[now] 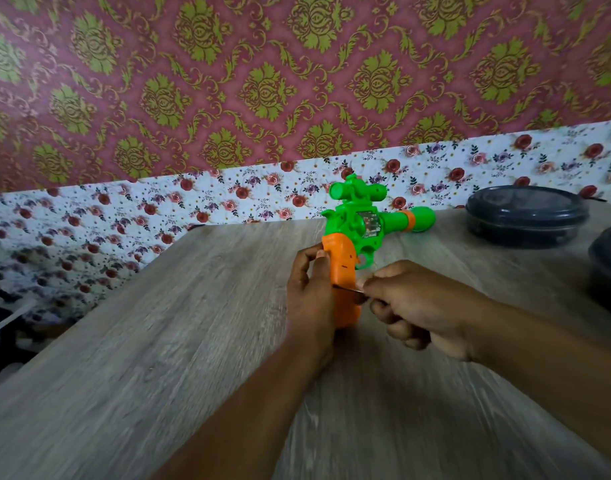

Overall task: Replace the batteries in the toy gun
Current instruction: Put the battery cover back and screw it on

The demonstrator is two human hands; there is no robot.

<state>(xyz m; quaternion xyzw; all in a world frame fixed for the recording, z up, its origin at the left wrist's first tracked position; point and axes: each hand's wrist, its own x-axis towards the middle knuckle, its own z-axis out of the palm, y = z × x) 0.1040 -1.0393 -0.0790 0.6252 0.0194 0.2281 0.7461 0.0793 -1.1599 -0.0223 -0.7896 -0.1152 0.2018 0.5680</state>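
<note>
Upright over a grey wood-grain table, green toy gun, scope on top, barrel with orange ring pointing right. Held by its orange grip: left hand wrapped round the grip's left side, thumb and fingertips curled onto the rear edge. Just beside it, right hand, fingers curled, pinching a thin metal tool whose tip touches the grip's side; what kind of tool, too blurred to tell. Hands close together, on either side of the grip. Farther right on the table, well apart from the gun, a round dark lidded container, and part of a second dark container at the frame edge. Behind, floral wall paper under a maroon and green damask pattern
</note>
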